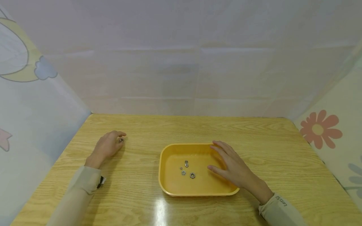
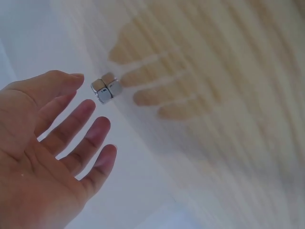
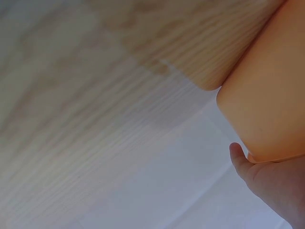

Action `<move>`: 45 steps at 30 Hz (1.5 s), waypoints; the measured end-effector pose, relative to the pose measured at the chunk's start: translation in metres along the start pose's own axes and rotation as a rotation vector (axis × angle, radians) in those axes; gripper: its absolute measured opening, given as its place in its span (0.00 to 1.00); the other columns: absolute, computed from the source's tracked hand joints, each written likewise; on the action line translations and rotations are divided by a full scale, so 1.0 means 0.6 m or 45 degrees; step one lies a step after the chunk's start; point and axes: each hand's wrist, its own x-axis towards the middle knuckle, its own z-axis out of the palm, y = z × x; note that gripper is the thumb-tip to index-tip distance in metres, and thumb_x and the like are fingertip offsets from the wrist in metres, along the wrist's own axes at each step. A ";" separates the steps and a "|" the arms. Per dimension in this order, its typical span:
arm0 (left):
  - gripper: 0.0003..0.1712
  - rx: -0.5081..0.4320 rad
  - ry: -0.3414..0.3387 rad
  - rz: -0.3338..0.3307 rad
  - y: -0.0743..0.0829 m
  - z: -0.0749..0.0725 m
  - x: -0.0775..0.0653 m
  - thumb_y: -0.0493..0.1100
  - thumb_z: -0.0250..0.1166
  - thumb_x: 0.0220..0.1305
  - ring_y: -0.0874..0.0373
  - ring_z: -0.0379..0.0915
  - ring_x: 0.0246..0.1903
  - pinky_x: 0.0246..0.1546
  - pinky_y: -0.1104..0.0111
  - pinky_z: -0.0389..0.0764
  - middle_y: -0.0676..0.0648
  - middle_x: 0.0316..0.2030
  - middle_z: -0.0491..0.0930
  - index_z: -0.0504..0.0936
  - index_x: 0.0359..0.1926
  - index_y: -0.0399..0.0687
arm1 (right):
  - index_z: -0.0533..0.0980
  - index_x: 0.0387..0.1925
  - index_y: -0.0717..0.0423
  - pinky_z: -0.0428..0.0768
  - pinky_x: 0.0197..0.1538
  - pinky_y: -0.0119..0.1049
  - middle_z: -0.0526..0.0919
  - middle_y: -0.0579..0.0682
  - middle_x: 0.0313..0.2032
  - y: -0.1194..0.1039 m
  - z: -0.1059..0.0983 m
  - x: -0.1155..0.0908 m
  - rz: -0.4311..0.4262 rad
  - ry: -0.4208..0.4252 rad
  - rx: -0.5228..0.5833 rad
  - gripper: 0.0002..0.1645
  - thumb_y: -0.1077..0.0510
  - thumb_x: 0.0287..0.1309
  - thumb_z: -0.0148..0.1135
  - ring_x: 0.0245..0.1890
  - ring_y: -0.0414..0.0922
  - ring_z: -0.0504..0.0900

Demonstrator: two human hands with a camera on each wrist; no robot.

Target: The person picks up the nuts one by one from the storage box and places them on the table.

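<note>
Yellow plastic tray (image 1: 207,185): sits flat on the wood-grain table (image 1: 133,191), nearer the right grip than the left; its raised wall probably serves to keep small parts from straying.
Hex nuts in the tray: a larger nut (image 1: 192,175) lies toward the near side, a medium nut (image 1: 183,173) just left of it, a tiny nut (image 1: 181,168) a little farther back, and a close-set cluster (image 1: 186,163) of what look like two nuts beyond; all are loose, left of the tray's middle, in no plain order.
Loose metal nut (image 1: 121,140): appears to rest on the table, well left of the tray; whether it is one nut or two touching, I cannot tell.
Left grip (image 1: 108,145): fingers parted and slightly bent, with nothing held; the nut is just beside the thumb tip, contact unclear. So wide a gap seems meant to leave room round such a small part.
Right grip (image 1: 233,166): fingers long and spread, pinching nothing, thumb over the tray's inside and palm at its right wall. My judgement is that it is placed there to steady a light tray, though how firmly it presses is hidden.
</note>
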 end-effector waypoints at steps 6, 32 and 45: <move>0.21 -0.019 0.053 0.059 0.011 -0.001 0.000 0.34 0.63 0.65 0.36 0.79 0.47 0.41 0.47 0.81 0.30 0.57 0.77 0.79 0.59 0.38 | 0.65 0.70 0.56 0.64 0.70 0.61 0.60 0.56 0.73 -0.001 -0.001 0.001 0.000 -0.003 0.009 0.45 0.41 0.58 0.69 0.73 0.57 0.58; 0.20 -0.091 0.121 0.281 0.088 -0.002 -0.005 0.33 0.67 0.62 0.40 0.79 0.50 0.49 0.48 0.81 0.39 0.53 0.83 0.81 0.56 0.41 | 0.65 0.70 0.54 0.65 0.69 0.61 0.60 0.54 0.73 -0.003 -0.002 0.001 0.003 0.002 0.000 0.45 0.41 0.58 0.69 0.73 0.56 0.59; 0.18 -0.070 0.199 0.447 0.134 -0.009 -0.010 0.34 0.70 0.60 0.44 0.80 0.51 0.53 0.49 0.80 0.43 0.50 0.85 0.84 0.52 0.44 | 0.65 0.70 0.54 0.66 0.69 0.61 0.60 0.55 0.73 -0.001 -0.001 -0.001 -0.001 -0.002 0.000 0.44 0.41 0.58 0.69 0.73 0.56 0.59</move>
